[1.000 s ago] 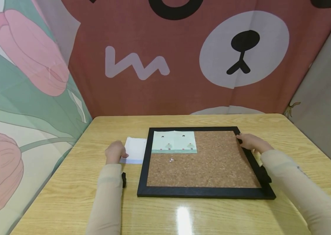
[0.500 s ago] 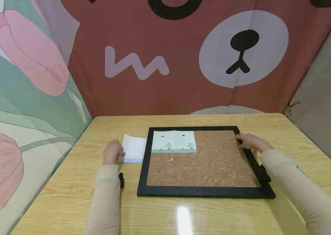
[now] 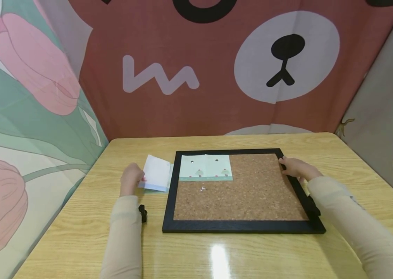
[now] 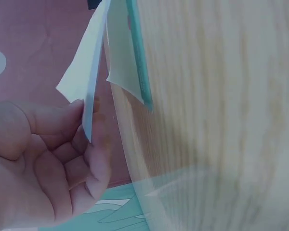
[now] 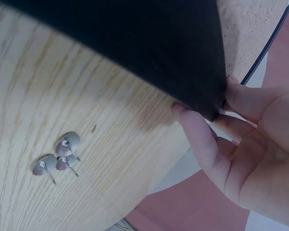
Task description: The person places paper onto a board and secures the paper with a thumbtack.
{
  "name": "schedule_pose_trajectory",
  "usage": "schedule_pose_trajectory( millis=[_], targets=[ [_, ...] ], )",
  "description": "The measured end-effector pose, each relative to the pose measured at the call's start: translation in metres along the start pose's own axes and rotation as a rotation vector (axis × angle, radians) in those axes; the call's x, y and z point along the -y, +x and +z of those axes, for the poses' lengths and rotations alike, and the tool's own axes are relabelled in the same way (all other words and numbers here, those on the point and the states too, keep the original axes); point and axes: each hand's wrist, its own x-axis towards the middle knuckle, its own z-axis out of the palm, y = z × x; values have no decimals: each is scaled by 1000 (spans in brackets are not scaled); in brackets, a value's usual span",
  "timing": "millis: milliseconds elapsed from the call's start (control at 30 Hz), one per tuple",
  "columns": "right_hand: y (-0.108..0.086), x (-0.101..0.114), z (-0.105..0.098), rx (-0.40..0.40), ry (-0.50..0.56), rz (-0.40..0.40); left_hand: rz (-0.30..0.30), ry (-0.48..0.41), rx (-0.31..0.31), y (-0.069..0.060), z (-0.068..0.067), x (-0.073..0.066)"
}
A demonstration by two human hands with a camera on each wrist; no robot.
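Already, green paper [image 3: 206,167] is lying on the cork [image 3: 249,197], mid-picture; left fingers [image 4: 97,166] are pinching white paper [image 3: 156,172], off-cork; right fingers [image 5: 198,134] are gripping black frame [image 3: 245,226].

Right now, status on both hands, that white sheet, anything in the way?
Left hand pinches white sheet, raised above teal-edged sheet. Right hand grips black frame. Caution: three thumbtacks lie near right hand.

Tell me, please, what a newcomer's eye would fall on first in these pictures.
Probably the big reddish-brown backdrop with its bear-like snout, behind the table. Next comes the black-framed corkboard on the table, a pale green sheet at its upper left. The left hand pinches a white sheet beside it, while the right hand grips its right side.
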Motion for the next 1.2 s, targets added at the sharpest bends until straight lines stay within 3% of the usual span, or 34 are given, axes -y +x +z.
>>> schedule_pose_trajectory(
  millis=[267, 467, 800, 1100, 1200],
  targets=[
    [0, 0, 2, -25, -12, -14, -9, -137, -59, 4, -3, 2],
    [0, 2, 3, -30, -28, -17, 26, -247, -103, 6, -2, 0],
    [2, 2, 3, -30, -50, -8, 14, -304, -46, 9, 3, -11],
    [0, 4, 4, -29, -54, -5, 95, -370, -6, 7, 8, -20],
    [0, 4, 4, -27, -38, -1, 90, -392, 18, 6, 10, -25]
  ],
)
